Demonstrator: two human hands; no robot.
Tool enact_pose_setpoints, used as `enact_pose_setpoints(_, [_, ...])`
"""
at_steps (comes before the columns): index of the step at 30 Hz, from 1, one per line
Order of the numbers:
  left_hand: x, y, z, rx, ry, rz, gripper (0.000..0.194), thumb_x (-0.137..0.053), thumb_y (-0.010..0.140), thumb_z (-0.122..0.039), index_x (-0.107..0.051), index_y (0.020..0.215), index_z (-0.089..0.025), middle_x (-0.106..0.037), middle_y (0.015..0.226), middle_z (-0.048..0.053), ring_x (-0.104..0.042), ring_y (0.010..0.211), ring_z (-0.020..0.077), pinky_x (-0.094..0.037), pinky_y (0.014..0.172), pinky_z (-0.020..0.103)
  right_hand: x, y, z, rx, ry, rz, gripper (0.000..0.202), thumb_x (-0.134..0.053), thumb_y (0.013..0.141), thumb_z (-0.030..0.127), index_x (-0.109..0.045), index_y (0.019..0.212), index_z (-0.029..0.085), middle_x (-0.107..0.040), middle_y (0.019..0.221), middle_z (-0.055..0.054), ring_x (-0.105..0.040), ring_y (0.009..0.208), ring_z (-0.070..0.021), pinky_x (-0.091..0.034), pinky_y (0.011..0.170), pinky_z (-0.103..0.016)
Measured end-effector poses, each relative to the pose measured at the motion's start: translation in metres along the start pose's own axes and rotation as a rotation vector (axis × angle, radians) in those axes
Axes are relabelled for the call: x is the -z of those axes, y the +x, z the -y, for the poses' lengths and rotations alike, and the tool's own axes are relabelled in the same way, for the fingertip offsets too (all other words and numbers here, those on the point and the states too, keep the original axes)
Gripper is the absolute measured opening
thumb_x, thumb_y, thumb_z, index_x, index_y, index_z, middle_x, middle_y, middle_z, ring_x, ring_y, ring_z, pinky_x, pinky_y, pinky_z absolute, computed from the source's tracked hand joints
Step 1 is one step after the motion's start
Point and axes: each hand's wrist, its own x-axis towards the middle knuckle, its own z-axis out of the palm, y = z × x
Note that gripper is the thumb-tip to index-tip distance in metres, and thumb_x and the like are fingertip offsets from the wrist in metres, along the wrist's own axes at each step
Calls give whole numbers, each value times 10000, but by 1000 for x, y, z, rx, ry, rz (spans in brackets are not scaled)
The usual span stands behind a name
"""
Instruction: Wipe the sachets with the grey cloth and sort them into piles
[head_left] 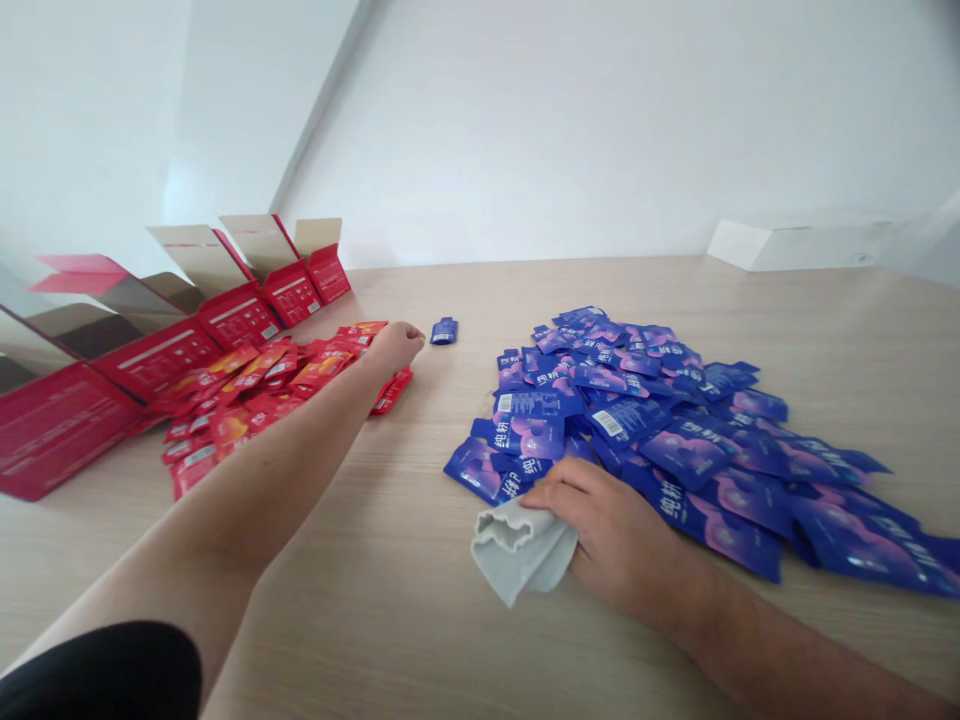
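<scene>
My right hand grips a folded pale grey cloth, at the near edge of a wide heap of blue-purple sachets. The cloth hangs below my thumb and fingers, over the tabletop. My left hand is stretched forward past a pile of red sachets, its fingers curled together and nothing showing in them. Just right of its fingertips, and apart from them, lies a single small blue sachet. My left forearm hides part of the red pile.
Several red cartons with raised flaps stand in a row along the left side, behind the red pile. A white box sits at the back right by the white wall. Everything rests on a light wood table.
</scene>
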Motion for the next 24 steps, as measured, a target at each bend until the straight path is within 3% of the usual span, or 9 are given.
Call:
enact_pose_setpoints(3, [1, -29, 12, -112, 58, 22, 196, -638, 858, -288, -737, 964, -155, -759, 864, 53, -674, 812, 178, -479, 718, 234, 1, 0, 0, 9, 12, 3, 352, -581, 874, 64, -685, 1172, 220, -634, 1090, -75, -602, 975, -214, -506, 883, -363])
enact_pose_setpoints(7, [6, -62, 25, -212, 161, 16, 218, -589, 878, -337, -724, 950, -182, -757, 941, 77, -674, 884, 210, -483, 779, 261, 1, 0, 3, 4, 19, 27, 353, -566, 878, 59, -685, 1167, 223, -632, 1082, -76, -601, 985, -221, -502, 889, -370])
enact_pose_setpoints(11, [6, -69, 30, -292, 270, -10, 301, -533, 915, -379, -715, 1026, -166, -727, 1085, 124, -641, 1053, 253, -462, 938, 309, 0, -1, 5, -14, 32, 44, 359, -564, 878, 66, -680, 1176, 230, -632, 1102, -72, -610, 997, -219, -500, 903, -373])
enact_pose_setpoints(16, [-1, -27, 32, -329, 394, -1, 476, -525, 935, -459, -612, 1322, -196, -606, 1382, 121, -504, 1320, 291, -345, 1143, 397, 1, -1, 5, -43, 28, 66, 366, -539, 880, 73, -674, 1188, 217, -636, 1133, -86, -624, 1033, -229, -506, 917, -381])
enact_pose_setpoints(21, [0, 46, 44, -260, 517, 45, 593, -582, 938, -444, -473, 1469, -204, -475, 1513, 153, -466, 1367, 321, -376, 1135, 475, 0, -2, 3, -88, 24, 105, 357, -536, 892, 101, -677, 1188, 242, -648, 1151, -87, -633, 1051, -232, -526, 929, -375])
enact_pose_setpoints(24, [4, 79, 57, -227, 578, 115, 471, -623, 950, -397, -554, 1365, -185, -556, 1399, 134, -580, 1216, 281, -502, 1010, 505, -2, -2, 0, -105, 0, 109, 372, -567, 874, 113, -687, 1186, 277, -665, 1154, -74, -656, 1032, -223, -551, 914, -352])
